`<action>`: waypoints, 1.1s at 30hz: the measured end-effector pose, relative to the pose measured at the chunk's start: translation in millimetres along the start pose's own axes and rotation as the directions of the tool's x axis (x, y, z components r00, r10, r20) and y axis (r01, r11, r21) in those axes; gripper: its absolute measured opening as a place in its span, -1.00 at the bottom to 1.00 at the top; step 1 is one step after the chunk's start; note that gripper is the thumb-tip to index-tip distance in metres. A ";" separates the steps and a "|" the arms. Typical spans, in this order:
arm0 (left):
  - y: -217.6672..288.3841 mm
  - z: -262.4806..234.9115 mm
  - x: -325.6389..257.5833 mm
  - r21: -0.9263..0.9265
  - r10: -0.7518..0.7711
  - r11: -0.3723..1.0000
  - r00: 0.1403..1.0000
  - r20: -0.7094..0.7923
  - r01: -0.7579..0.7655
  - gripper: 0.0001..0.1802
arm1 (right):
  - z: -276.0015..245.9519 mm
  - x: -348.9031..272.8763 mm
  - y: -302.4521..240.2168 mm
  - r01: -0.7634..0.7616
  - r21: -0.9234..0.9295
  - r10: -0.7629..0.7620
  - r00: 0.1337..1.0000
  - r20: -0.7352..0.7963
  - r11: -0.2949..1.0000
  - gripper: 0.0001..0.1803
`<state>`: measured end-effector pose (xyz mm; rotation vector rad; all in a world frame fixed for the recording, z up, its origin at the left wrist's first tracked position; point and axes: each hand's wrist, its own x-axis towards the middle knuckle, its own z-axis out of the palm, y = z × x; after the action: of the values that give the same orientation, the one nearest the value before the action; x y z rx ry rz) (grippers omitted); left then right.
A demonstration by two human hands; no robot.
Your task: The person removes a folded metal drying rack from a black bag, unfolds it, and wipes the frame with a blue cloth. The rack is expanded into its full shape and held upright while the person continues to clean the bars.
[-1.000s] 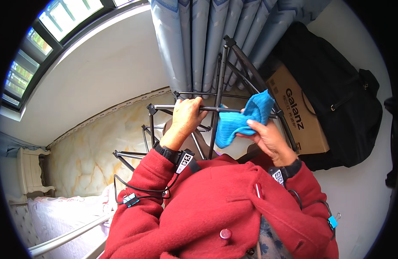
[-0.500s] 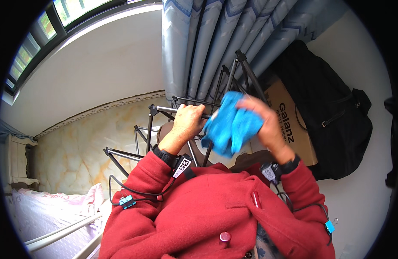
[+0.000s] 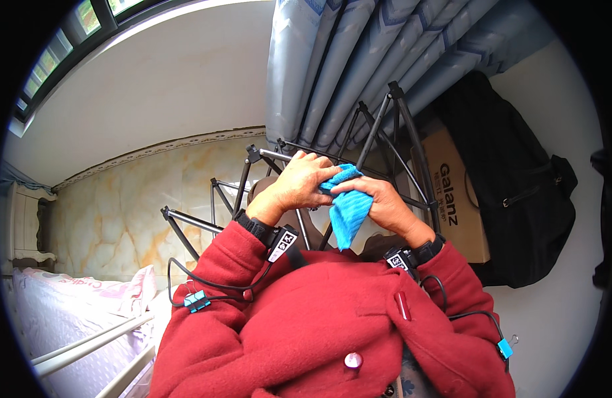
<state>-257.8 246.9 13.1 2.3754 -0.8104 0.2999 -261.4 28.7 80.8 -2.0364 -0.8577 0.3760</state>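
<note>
A folding frame of grey metal tubes with black joints (image 3: 374,132) stands in front of me. My left hand (image 3: 297,184) is closed over one of its upper tubes, and its fingertips meet the edge of a bright blue cloth (image 3: 351,211). With fingers bent round the cloth, my right hand (image 3: 387,207) presses it close to the same tube. A loose corner of the cloth hangs down between my hands. The tube under my fingers and the cloth is mostly hidden.
Blue patterned curtains (image 3: 359,60) hang behind the frame. To the right, a black bag (image 3: 518,192) leans over a brown cardboard box (image 3: 452,199). Marble-look floor (image 3: 120,205) lies left, and a bed with a pale lilac cover (image 3: 67,312) stands lower left.
My right hand has brought the blue cloth down and left, from a blurred, spread shape to a bunched one against my left hand. The left hand stays at the tube.
</note>
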 end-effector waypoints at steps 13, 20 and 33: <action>-1.7 7.1 4.0 0.000 -0.100 0.995 0.994 0.032 0.100 -0.63 | -40.1 -36.9 45.5 -0.396 -0.379 0.367 0.918 -0.148 0.836 -0.52; 15.0 -5.6 -29.0 -0.355 -0.288 0.927 0.833 -0.473 0.119 -0.67 | -27.5 -39.6 58.3 -0.312 -0.552 0.192 0.945 -0.266 0.773 -0.72; 27.7 66.9 -44.8 -0.467 -0.053 0.884 0.996 -0.076 0.011 -0.59 | -23.3 -44.8 66.8 -0.373 -0.499 0.259 0.923 -0.284 0.782 -0.69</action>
<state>-308.9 210.1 -44.1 1.9063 -0.7081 0.1683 -251.9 -42.3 37.4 -2.7171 -0.5208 0.0989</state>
